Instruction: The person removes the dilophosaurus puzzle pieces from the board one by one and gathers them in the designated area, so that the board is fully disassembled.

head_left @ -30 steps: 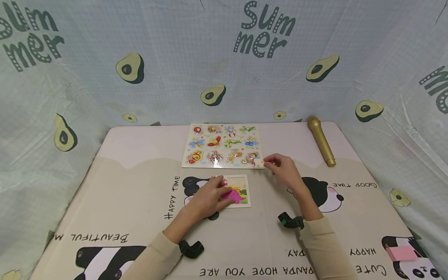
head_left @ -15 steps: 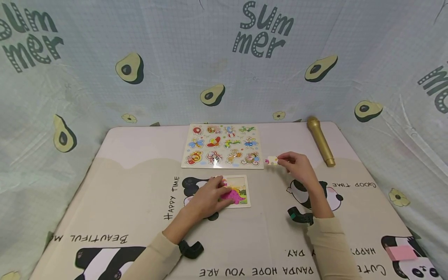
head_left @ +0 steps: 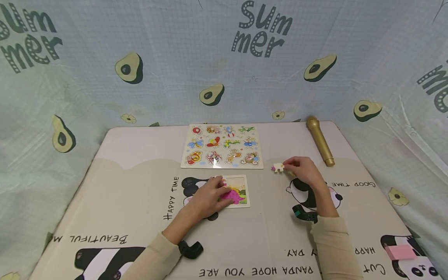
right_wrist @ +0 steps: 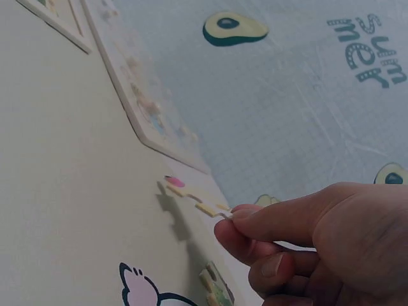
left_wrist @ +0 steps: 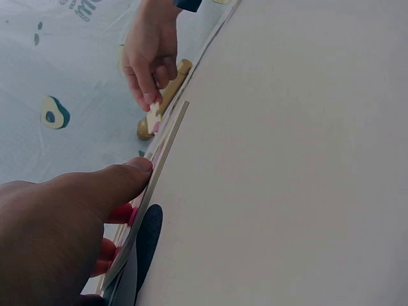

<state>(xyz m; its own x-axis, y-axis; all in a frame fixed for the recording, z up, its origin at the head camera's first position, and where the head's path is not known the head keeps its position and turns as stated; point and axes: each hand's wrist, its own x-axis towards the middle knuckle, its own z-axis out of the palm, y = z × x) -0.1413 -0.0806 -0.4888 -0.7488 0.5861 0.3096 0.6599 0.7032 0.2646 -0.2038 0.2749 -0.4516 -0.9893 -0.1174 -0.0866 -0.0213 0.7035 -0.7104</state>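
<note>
My right hand (head_left: 304,171) pinches a small pale jigsaw piece (head_left: 278,167) with a pink knob, between thumb and forefinger, right of the insect board. In the right wrist view the piece is tilted a little above the table, its shadow below. Another jigsaw piece (right_wrist: 220,287), partly hidden, lies under that hand. My left hand (head_left: 209,194) rests with spread fingers on a small framed jigsaw puzzle (head_left: 249,194) showing a pink dinosaur. The fingers cover its left part; a bare tray area shows at the upper right. In the left wrist view the thumb touches the frame's edge.
Behind the framed puzzle lies a larger board (head_left: 222,146) with insect pictures. A gold microphone-shaped object (head_left: 320,142) lies at the back right. A pink block (head_left: 401,252) sits at the front right. Patterned cloth (head_left: 168,77) hangs behind and beside the table.
My right hand has moved right and slightly nearer, carrying the jigsaw piece away from the corner of the insect board. The piece has turned a little. My left hand has stayed on the framed puzzle.
</note>
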